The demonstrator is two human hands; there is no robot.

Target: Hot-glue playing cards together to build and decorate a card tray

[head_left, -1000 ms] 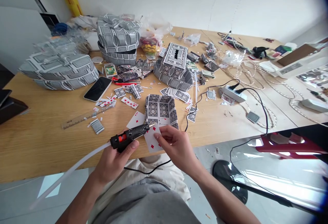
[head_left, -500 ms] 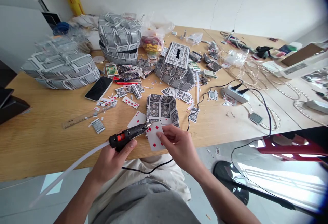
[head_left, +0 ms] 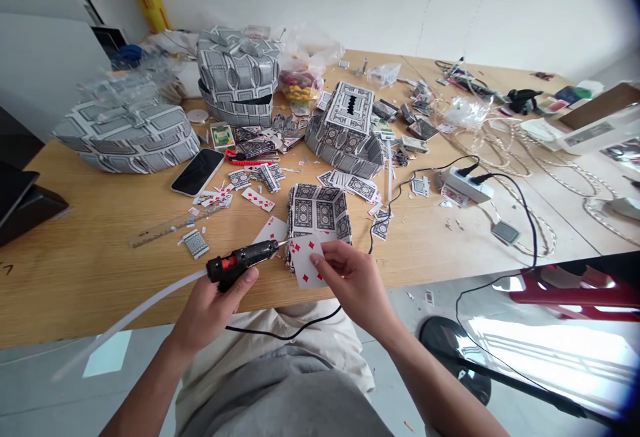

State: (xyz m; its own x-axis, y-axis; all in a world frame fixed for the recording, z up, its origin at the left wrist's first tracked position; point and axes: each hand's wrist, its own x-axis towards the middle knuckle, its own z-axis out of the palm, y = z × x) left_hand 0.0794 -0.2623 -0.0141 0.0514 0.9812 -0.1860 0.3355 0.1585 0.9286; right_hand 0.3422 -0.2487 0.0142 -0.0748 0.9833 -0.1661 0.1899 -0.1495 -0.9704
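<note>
My left hand (head_left: 213, 303) is closed round a black hot glue gun (head_left: 239, 262) with a red trigger and a long white glue stick trailing back to the left. Its nozzle touches the top left corner of a diamonds playing card (head_left: 306, 261). My right hand (head_left: 350, 281) pinches that card by its right edge, just over the table's near edge. Right behind the card stands a small open box made of card backs (head_left: 319, 213). Another diamonds card (head_left: 273, 229) lies beside the box.
The wooden table (head_left: 90, 270) holds large card-covered shapes (head_left: 127, 137), (head_left: 237, 77), (head_left: 345, 131), a phone (head_left: 197, 171), a ruler (head_left: 163, 229), scattered cards, a power strip (head_left: 463, 183) with black cables, and light strings at right. A red stool (head_left: 570, 287) stands below right.
The card has been turned more upright and lifted slightly toward the box. The glue gun nozzle stays at the card's top left corner. The view has shifted a little to the right.
</note>
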